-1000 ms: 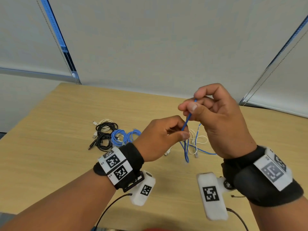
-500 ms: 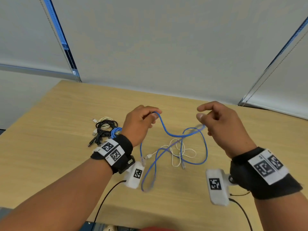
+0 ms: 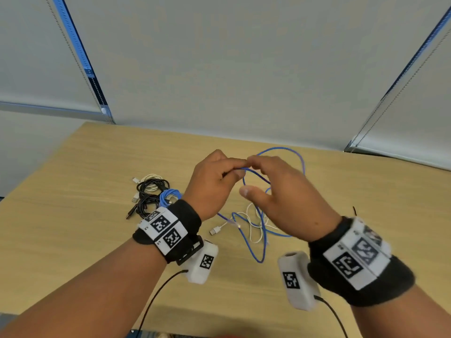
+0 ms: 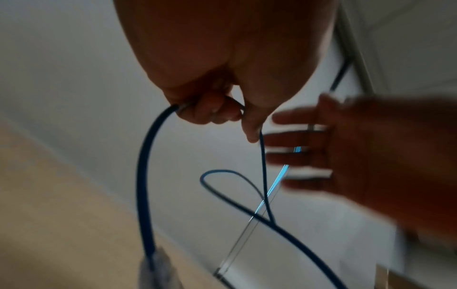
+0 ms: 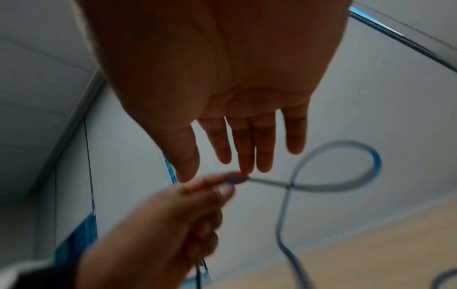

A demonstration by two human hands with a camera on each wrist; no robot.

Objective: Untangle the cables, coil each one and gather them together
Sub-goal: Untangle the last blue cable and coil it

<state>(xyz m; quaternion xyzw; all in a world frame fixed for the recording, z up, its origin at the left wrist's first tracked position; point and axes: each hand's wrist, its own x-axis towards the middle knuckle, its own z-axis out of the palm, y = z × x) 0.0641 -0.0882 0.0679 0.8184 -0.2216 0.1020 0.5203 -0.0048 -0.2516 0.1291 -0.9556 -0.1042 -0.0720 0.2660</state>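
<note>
My left hand (image 3: 240,168) is raised over the table and pinches a thin blue cable (image 3: 258,254) between thumb and fingers. From the pinch the cable arcs up in a loop behind my right hand and hangs down to the tabletop. In the left wrist view the left hand (image 4: 237,121) grips the blue cable (image 4: 146,176). My right hand (image 3: 247,175) is right beside it with straight, spread fingers (image 5: 247,140) whose tips reach the pinch point and curl round nothing. A loose white cable (image 3: 253,215) lies tangled with the blue one on the table.
Coiled cables lie grouped at the left of the wooden table (image 3: 73,215): two black coils (image 3: 152,185), a white coil (image 3: 151,178) and a blue coil (image 3: 169,196). A white USB plug (image 3: 214,231) lies beside my left wrist. Window blinds rise behind the table.
The hands were apart and have come together. The left hand brought its pinched blue cable rightward, and the right hand's fingers straightened out. A loop now stands up behind the right hand.
</note>
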